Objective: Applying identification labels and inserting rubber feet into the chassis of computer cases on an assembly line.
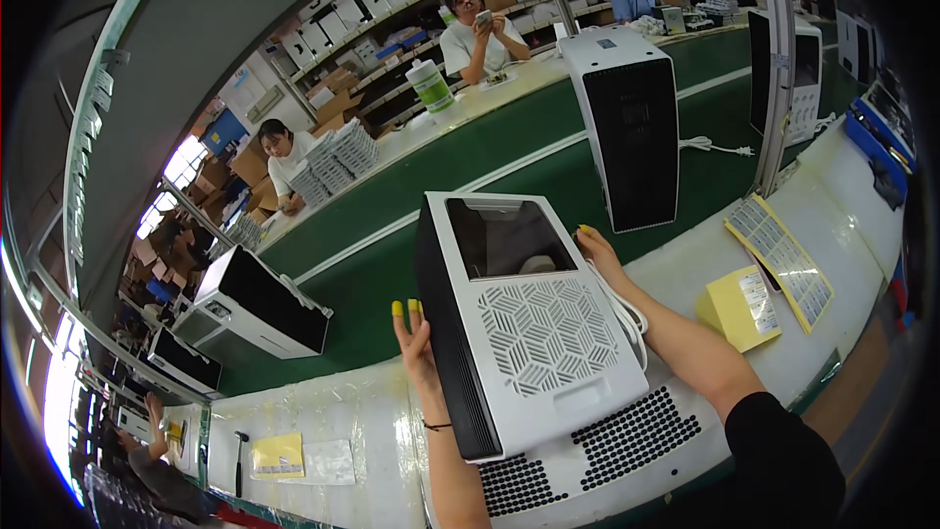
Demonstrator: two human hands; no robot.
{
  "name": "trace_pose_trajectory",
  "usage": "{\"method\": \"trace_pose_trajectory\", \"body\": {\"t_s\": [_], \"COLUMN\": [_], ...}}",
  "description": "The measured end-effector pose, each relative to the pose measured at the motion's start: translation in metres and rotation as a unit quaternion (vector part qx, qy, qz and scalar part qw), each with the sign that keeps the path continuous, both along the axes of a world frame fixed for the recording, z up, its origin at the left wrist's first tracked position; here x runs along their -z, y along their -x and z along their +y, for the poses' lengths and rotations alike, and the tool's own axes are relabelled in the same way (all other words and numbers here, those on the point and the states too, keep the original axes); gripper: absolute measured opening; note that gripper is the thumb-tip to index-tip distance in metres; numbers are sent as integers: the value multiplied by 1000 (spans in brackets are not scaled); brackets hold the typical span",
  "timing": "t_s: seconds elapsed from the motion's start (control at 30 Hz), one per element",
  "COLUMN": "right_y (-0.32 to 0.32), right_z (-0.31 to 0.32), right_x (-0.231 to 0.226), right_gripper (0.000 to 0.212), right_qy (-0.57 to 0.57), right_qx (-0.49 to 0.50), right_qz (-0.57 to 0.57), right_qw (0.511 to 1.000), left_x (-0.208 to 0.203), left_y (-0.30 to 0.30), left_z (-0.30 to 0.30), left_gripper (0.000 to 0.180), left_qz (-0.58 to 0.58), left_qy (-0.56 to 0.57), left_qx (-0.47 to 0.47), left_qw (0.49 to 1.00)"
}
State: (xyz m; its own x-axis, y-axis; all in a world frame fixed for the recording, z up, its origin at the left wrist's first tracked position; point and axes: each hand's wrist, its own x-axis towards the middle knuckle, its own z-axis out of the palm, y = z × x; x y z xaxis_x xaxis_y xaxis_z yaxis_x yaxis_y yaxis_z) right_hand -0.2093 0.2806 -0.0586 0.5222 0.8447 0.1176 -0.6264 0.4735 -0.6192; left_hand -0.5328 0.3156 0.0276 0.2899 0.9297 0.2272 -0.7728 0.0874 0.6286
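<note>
A white and black box-shaped appliance lies tilted between my hands, its patterned vent and dark glossy window facing up. My left hand lies along its black ribbed side; two fingers with yellow tips point away, and the palm is partly hidden. On the opposite side my right hand grips the edge, yellow-tipped too, with the thumb out of sight. A white power cord hangs in loops between the appliance and my right forearm. Sheets of black round pads show below its near edge.
More appliances stand on the green conveyor, including a tall one ahead. A hammer and yellow card lie left. A yellow box and label sheet lie right, near a metal post. Several people sit across.
</note>
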Motion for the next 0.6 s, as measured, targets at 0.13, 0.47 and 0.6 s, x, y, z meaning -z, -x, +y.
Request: {"method": "trace_pose_trajectory", "body": {"t_s": [0.13,0.47,0.6], "right_y": [23,10,13], "right_z": [-28,-6,-17], "right_x": [-90,-174,-191], "right_gripper": [12,13,12], "right_qy": [-1,-64,-129], "right_qx": [-28,-33,-104], "right_qz": [-54,-297,-296], "right_qw": [998,952,941], "left_x": [-38,-94,-107], "left_y": [8,-9,-16], "left_z": [-15,-64,-111], "left_gripper": [75,80,119], "left_qz": [29,176,207], "left_qy": [-96,-320,-283], "left_qx": [-4,-250,-323], "left_qw": [995,897,879]}}
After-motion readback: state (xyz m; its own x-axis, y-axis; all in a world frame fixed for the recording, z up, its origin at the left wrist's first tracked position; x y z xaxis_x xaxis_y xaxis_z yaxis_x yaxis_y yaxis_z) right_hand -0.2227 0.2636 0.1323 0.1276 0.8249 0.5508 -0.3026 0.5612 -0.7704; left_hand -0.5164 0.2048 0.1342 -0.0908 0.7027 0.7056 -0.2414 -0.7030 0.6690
